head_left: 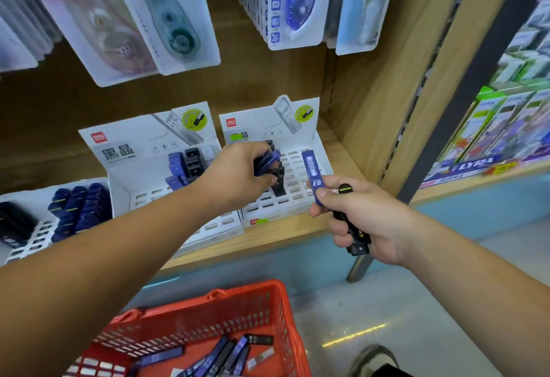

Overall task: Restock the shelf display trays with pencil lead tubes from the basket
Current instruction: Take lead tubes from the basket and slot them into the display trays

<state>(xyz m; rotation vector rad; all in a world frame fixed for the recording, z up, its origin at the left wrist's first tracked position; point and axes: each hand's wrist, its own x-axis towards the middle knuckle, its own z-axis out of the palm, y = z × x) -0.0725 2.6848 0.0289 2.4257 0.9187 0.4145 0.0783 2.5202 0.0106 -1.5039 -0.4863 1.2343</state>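
Pencil lead tubes point(268, 162) are being gripped in a bunch by the left hand point(241, 174) over the right-side display tray point(323, 168), while the right hand point(363, 216) is pinching one blue tube point(312, 172) and clutching black tubes point(355, 236), so each is probably best going straight down into its own free slot point(293, 189).

We see wooden shelf point(282, 235), wood side wall point(372, 79), dark post point(479, 79), blue strip point(238, 260) below shelf, grey floor point(416, 302), bright streak point(354, 336) on floor.
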